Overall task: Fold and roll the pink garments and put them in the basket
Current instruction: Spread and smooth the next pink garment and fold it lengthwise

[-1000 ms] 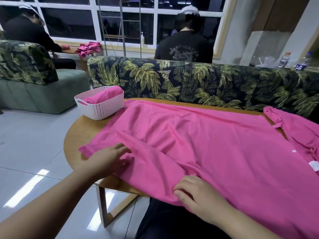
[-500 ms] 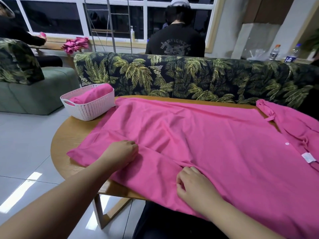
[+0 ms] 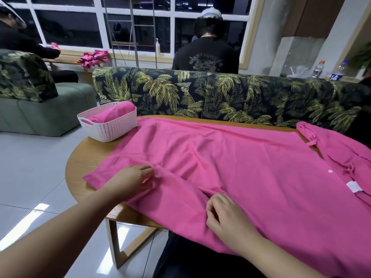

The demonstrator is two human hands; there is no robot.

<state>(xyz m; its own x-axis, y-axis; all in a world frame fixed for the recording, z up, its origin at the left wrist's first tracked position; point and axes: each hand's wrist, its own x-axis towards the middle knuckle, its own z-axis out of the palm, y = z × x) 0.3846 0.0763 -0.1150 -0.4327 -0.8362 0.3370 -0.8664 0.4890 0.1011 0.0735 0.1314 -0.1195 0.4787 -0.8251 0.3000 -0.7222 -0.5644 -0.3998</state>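
Round wooden table: pink garment spread flat, white basket at far-left edge (touching the cloth).

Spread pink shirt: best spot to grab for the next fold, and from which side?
Likely the raised ridge of the pink shirt running between the left hand and right hand. It stands off the table, so fingers can pinch it from the near edge; the rest lies flat.
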